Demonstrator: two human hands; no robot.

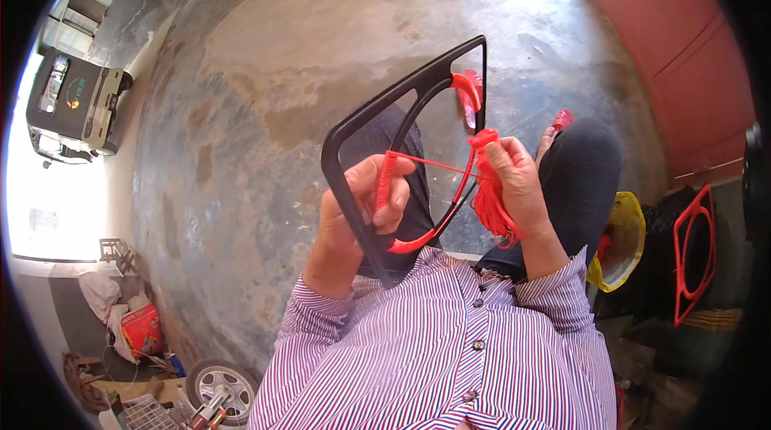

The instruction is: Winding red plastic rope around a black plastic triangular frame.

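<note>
A black frame (332,158) with a curved inner bar stands tilted over my lap. Red cord is wound round parts of that inner bar, with a wrapped section (386,183) under the fingers of my left hand (353,197). Those fingers close round the wrapped bar, inside the frame's outer edge. My right hand (518,181) grips a bundle of red cord (491,209), its loops hanging below the fist. A single taut strand (434,163) runs from the wrapped section to the bundle. Bare black stretches show between the red wrappings.
At the right lies a similar frame wrapped in red (679,257), beside a yellow bag (628,241). A wheel (223,390) and a red container (142,329) are at lower left. A dark vehicle (74,101) stands at far left, a red wall or door (666,36) at upper right.
</note>
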